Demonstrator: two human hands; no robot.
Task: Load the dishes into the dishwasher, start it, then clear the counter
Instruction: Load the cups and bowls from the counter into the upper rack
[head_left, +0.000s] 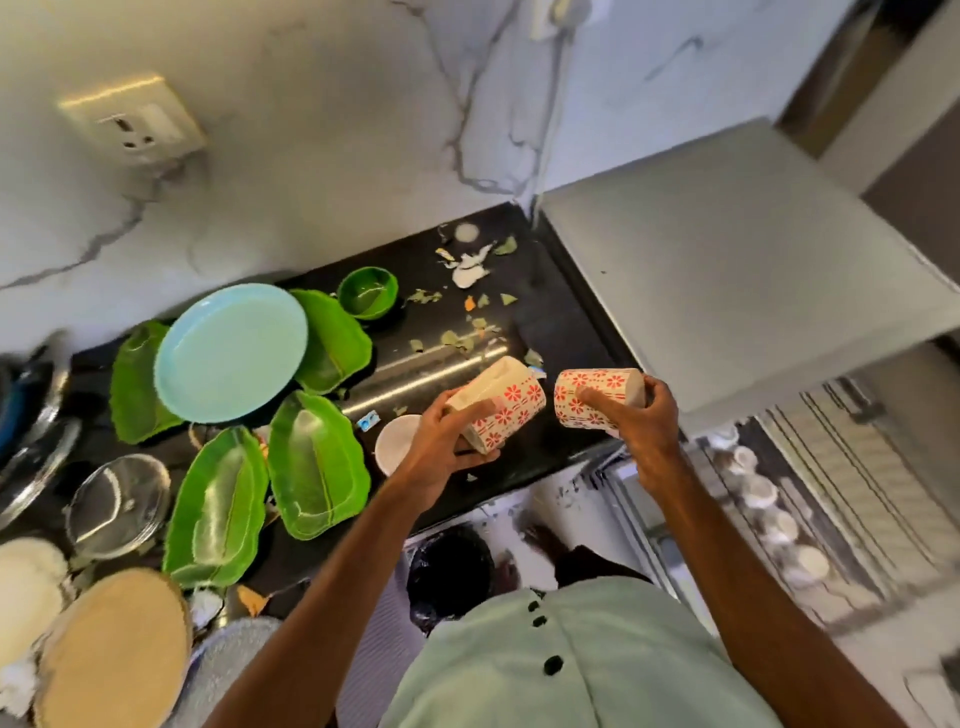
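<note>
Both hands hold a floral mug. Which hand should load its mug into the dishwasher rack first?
Right. The right hand grips one floral mug at the edge of the counter, nearest the dishwasher rack. The left hand holds the other floral mug farther from it, over the counter.

Blurred dishwasher rack (841, 519), wooden board (114, 654) cut by bottom edge
</note>
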